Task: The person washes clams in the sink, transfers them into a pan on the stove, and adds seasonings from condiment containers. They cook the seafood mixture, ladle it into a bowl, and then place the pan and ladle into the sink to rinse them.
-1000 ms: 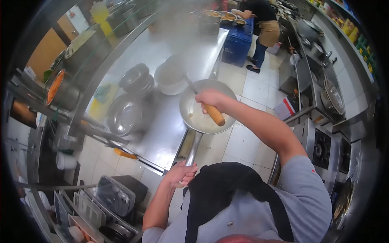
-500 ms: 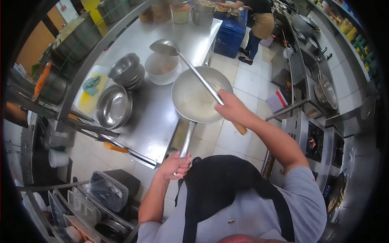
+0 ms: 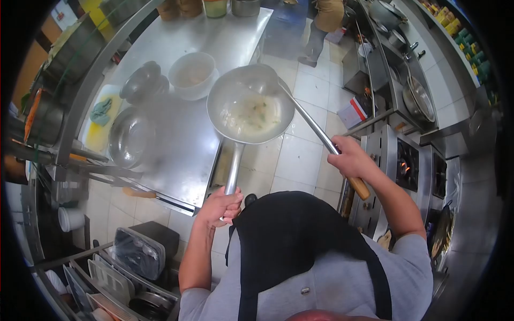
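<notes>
My left hand [image 3: 220, 206] is wrapped round the metal handle of a wok [image 3: 220, 120], which is raised beside the steel table's edge. Pale, cloudy liquid with green bits [image 3: 256, 115] lies in the wok. Closed on the shaft of a ladle [image 3: 315, 126] is my right hand [image 3: 350, 158], just above its wooden end. The ladle's bowl rests within the far part of the wok; whether it touches the metal I cannot tell. Left of the wok, a white bowl [image 3: 179, 88] with some contents stands on the table.
The steel table [image 3: 179, 147] carries stacked metal bowls [image 3: 143, 83], a shiny basin [image 3: 127, 140] and a yellow board [image 3: 96, 136] with a green cloth. A lit stove burner [image 3: 408, 165] is at my right. Another person [image 3: 327, 18] stands beyond, partly out of frame.
The ladle's bowl has gone from above the white bowl into the wok. My right hand has moved right and down. Liquid with green bits now shows in the wok, and the view has shifted.
</notes>
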`<state>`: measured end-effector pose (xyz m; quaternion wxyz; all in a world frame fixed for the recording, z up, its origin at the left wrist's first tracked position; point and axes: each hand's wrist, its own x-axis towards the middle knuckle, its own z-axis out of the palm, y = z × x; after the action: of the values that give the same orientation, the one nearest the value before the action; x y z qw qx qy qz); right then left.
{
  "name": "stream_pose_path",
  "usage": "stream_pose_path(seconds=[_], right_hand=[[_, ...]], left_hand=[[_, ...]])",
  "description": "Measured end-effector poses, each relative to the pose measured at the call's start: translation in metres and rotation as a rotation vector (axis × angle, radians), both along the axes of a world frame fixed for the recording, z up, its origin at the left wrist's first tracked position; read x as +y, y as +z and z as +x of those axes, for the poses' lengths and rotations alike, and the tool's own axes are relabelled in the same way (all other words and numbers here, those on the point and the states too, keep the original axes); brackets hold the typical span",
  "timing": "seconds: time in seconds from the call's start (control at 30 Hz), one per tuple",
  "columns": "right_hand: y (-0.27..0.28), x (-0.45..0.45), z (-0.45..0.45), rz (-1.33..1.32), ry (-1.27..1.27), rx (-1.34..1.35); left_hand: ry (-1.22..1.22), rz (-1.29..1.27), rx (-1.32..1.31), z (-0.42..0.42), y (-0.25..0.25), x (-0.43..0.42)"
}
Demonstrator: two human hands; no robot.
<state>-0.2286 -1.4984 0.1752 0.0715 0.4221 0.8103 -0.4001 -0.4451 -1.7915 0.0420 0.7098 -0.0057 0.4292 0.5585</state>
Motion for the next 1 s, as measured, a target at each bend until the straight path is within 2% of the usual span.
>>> stream_pose_path(seconds=[0.1, 0.17, 0.2, 0.3, 0.33, 0.4, 0.5, 0.7, 0.93, 1.0], right_hand=[[-0.007, -0.007, 0.004, -0.054, -0.026, -0.063], [-0.018, -0.013, 0.009, -0.22, -0.032, -0.028], [-0.019, -0.018, 0.01, -0.221, -0.023, -0.029], [-0.022, -0.025, 0.009, -0.658, -0.173, 0.053], [-0.021, -0.023, 0.008, -0.66, -0.16, 0.052], [-0.014, -0.02, 0.007, -0.877, -0.293, 0.155], [-0.003, -0.023, 0.004, -0.933, -0.409, 0.208], [0.023, -0.021, -0.008, -0.953, -0.33, 0.142], [0.046, -0.003, -0.049, -0.987, -0.278, 0.191], [0.042, 0.006, -0.069, -1.074, -0.268, 0.254]], left_hand=[[0.0, -0.014, 0.008, 0.0, 0.0, 0.002], [0.016, -0.012, -0.009, 0.001, 0.001, 0.006], [0.029, -0.009, -0.026, 0.001, 0.002, 0.007], [0.029, -0.042, -0.036, 0.002, 0.007, 0.01], [0.042, -0.043, -0.033, 0.002, 0.006, 0.009], [0.023, -0.024, -0.071, 0.001, 0.004, 0.008], [0.037, -0.029, -0.064, 0.001, 0.002, 0.006], [0.036, -0.027, -0.091, 0.0, 0.012, 0.005], [0.054, 0.036, -0.154, 0.001, 0.006, 0.004], [0.062, 0.0, -0.141, 0.003, 0.01, 0.005]])
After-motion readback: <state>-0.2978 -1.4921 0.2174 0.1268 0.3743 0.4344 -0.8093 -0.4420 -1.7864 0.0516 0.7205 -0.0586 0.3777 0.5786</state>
